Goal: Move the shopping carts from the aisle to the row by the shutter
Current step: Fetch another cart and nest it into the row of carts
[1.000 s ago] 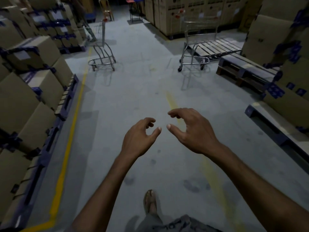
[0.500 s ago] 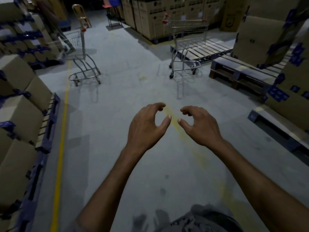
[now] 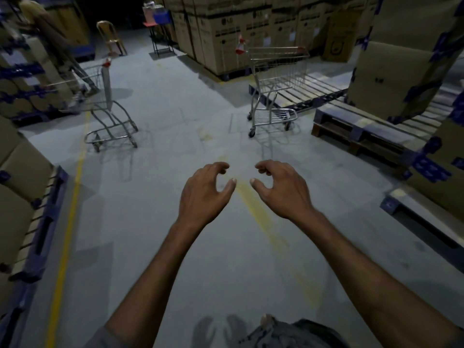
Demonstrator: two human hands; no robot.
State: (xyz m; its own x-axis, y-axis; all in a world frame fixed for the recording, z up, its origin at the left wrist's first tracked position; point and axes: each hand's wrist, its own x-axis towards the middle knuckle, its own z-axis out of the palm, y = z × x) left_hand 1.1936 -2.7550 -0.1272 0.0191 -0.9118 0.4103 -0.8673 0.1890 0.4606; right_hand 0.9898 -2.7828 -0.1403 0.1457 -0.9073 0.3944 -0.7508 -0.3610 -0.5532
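Note:
Two metal shopping carts stand on the grey aisle floor ahead. One cart (image 3: pixel 276 89) is at the centre right, its basket facing me, beside a wooden pallet. The other cart (image 3: pixel 105 106) stands at the left, seen side-on, near the yellow floor line. My left hand (image 3: pixel 203 194) and my right hand (image 3: pixel 283 189) are held out in front of me above the floor, well short of both carts. Both hands have loosely curled fingers and hold nothing.
Stacked cardboard boxes on blue pallets (image 3: pixel 37 222) line the left side. Wooden pallets (image 3: pixel 364 126) and tall boxes (image 3: pixel 401 66) fill the right. More box stacks (image 3: pixel 226 33), a chair (image 3: pixel 110 38) and a stand (image 3: pixel 160 28) are at the far end.
I have walked forward, so both carts look larger and nearer. My hands have stayed raised in front of me with curled fingers, a little closer together than before.

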